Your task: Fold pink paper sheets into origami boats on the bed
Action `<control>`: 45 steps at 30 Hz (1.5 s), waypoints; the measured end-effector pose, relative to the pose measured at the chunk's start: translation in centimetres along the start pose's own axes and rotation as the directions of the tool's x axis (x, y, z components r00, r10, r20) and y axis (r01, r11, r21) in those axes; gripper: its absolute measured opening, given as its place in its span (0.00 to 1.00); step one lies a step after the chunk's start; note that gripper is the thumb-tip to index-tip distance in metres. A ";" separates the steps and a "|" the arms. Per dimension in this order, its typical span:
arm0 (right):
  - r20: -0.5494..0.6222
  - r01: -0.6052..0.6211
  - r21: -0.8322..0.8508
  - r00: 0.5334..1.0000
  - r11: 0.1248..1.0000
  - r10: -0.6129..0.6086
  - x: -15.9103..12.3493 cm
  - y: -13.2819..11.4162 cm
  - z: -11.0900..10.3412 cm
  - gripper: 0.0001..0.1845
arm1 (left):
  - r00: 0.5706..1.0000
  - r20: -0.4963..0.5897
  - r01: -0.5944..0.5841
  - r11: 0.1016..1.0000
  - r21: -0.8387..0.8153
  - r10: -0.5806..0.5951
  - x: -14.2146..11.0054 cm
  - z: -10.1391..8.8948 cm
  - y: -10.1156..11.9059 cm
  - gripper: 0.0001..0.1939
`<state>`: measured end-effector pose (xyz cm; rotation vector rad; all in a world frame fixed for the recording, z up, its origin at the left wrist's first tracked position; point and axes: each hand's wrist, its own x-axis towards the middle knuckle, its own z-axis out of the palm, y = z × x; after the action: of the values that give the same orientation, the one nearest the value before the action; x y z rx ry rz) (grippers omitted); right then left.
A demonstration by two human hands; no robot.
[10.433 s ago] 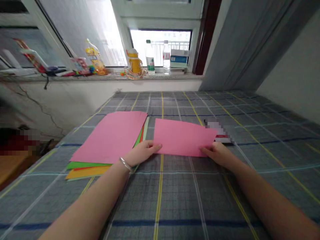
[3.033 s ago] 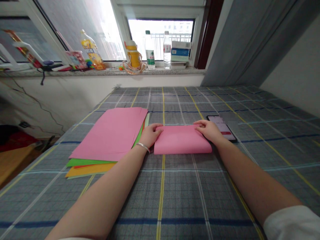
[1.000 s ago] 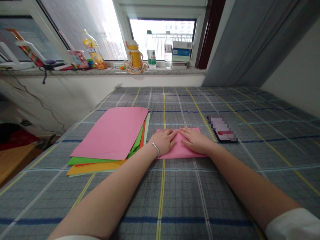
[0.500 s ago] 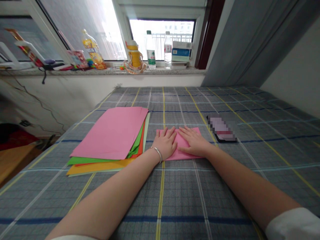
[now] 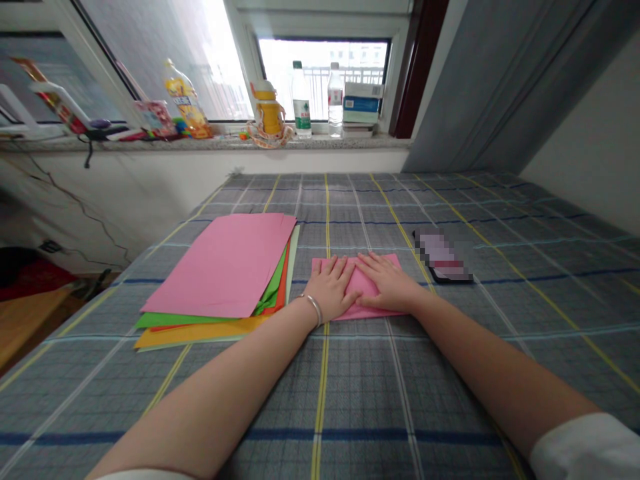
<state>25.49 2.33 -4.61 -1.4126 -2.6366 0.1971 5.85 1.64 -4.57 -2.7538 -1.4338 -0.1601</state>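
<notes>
A small pink sheet of paper (image 5: 364,289), apparently folded, lies flat on the plaid cloth in front of me. My left hand (image 5: 331,288) rests palm down on its left part, fingers spread and a silver bangle at the wrist. On its right part my right hand (image 5: 384,281) lies flat too, fingers apart and pointing up and left. The two hands nearly meet at the lower middle of the paper, and much of it is hidden beneath them. Neither hand grips anything.
Left of my hands lies a stack of coloured paper (image 5: 225,267), pink on top. A phone (image 5: 445,259) with a blurred screen lies to the right. Bottles, including a green-capped one (image 5: 301,100), and boxes (image 5: 361,107) line the windowsill (image 5: 200,144) beyond the plaid cloth (image 5: 280,400).
My left thumb has moved out to the right, away from the palm. The left hand has shifted very slightly; the right hand, paper and stack look the same.
</notes>
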 end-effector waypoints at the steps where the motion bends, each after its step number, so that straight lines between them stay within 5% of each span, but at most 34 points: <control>1: 0.010 -0.002 -0.003 1.000 1.000 0.002 0.0 0.0 0.0 0.52 | 1.000 0.002 -0.003 1.000 0.000 0.003 -0.1 0.0 0.0 0.36; 14: 0.075 0.007 0.019 0.997 1.000 -0.008 -1.3 1.3 -0.2 0.62 | 0.993 0.087 -0.080 0.997 -0.003 0.080 -0.7 -0.5 -0.8 0.51; 29: 0.076 -0.052 0.007 0.996 0.999 0.052 -4.2 2.2 -0.5 0.54 | 0.994 0.102 -0.031 0.999 0.025 0.029 -2.2 -1.1 -1.0 0.48; 36: 0.081 0.006 -0.030 0.997 1.000 -0.004 -5.4 3.1 -0.2 0.38 | 0.997 0.074 0.010 0.993 0.116 -0.019 -3.3 -1.0 -0.9 0.43; 45: 0.084 -0.116 -0.070 0.989 0.991 0.122 -5.6 2.2 -0.9 0.43 | 0.984 0.098 0.127 0.971 0.201 -0.149 -4.4 -1.6 -0.2 0.39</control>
<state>30.51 -1.14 -4.52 -1.6202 -2.6521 0.1933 3.09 -1.96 -3.40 -2.5443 -1.5761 0.1273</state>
